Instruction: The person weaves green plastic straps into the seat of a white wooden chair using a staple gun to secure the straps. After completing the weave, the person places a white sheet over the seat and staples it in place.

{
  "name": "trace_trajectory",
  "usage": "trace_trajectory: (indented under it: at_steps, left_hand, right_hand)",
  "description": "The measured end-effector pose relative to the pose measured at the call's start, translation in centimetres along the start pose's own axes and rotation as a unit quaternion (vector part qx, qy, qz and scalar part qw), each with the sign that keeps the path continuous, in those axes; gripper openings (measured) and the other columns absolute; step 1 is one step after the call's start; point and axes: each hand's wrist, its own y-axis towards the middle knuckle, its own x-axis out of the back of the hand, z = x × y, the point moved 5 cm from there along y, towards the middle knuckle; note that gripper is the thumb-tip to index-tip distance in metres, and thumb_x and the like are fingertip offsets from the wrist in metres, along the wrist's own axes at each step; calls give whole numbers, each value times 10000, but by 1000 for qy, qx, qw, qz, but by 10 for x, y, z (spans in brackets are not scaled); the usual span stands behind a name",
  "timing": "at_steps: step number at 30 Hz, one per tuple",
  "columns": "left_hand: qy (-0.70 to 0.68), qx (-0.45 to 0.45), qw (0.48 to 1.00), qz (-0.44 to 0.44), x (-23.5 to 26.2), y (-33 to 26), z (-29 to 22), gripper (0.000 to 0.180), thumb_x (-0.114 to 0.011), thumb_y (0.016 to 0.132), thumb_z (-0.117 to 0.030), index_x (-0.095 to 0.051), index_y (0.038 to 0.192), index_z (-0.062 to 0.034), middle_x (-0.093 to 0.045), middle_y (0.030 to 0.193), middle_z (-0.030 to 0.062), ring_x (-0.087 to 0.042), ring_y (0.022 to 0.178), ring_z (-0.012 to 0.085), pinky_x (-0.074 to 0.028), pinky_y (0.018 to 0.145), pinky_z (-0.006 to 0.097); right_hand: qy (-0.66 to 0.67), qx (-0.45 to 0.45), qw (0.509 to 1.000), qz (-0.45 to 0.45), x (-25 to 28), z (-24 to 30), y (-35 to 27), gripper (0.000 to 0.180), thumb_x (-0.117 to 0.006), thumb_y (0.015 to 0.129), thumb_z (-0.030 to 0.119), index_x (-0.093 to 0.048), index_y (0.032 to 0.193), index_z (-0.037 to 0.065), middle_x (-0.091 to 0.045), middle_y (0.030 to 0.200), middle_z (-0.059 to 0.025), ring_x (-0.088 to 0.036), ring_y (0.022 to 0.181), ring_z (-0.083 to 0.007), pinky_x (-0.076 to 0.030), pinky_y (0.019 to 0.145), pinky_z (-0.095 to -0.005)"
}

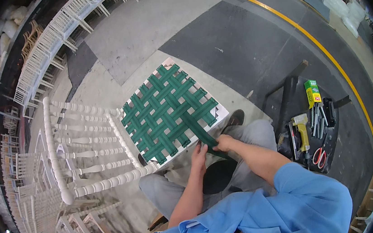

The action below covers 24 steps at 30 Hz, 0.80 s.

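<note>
A white chair (pixel 136 160) with turned spindles stands in front of me, its back toward the left. Green webbing (pixel 160 105) is woven in a lattice across its seat. From the weave, a loose webbing strap (pixel 201 132) runs over the near seat edge toward my lap. My right hand (pixel 225 143) grips this strap just off the edge. Close beside it, my left hand (pixel 198 157) is closed at the strap's left side, fingers raised against it; the fingertips are partly hidden.
On a dark stool (pixel 284 138) at right lie a yellow staple gun (pixel 302 134), red-handled scissors (pixel 319 158), staple strips (pixel 318 123), a green-yellow box (pixel 312 93) and a black object (pixel 329 111). White chairs (pixel 55 39) line the far left. A yellow line (pixel 310 35) curves across the floor.
</note>
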Motion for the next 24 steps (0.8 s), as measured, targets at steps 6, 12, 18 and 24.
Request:
trace_trajectory:
  at_steps: [6, 12, 18, 24]
  left_hand:
    - [120, -36, 990, -68, -11, 16, -1, 329, -626, 967, -298, -689, 1028, 19, -688, 910, 64, -614, 846, 182, -471, 784, 352]
    - [213, -6, 973, -90, -4, -12, 56, 317, -604, 968, -262, -677, 1040, 38, -711, 913, 159, -662, 861, 240, -482, 787, 369]
    - [239, 65, 967, -63, -13, 2, 51, 372, -613, 965, -274, -640, 1146, 50, -704, 1020, 179, -666, 927, 265, -486, 845, 372]
    - [-47, 193, 977, -77, 4, 11, 57, 398, -551, 985, -375, -654, 1125, -17, -705, 886, 92, -613, 681, 208, -497, 622, 367]
  right_hand:
    - [-101, 18, 992, 69, -7, -8, -7, 470, -824, 716, 397, -748, 961, 4, -720, 898, -194, -697, 889, -315, -536, 792, -424]
    - [352, -6, 920, 169, 16, 17, -19, 343, -723, 850, 245, -706, 1135, 55, -716, 995, -79, -645, 937, -204, -492, 826, -357]
    - [73, 65, 995, -28, -6, 10, 16, 432, -614, 942, 384, -646, 1152, 8, -697, 1017, -199, -661, 972, -367, -494, 862, -442]
    - [-59, -6, 998, -6, -35, -22, 45, 327, -563, 959, 316, -636, 1228, 144, -649, 1186, -208, -641, 1063, -358, -505, 899, -464]
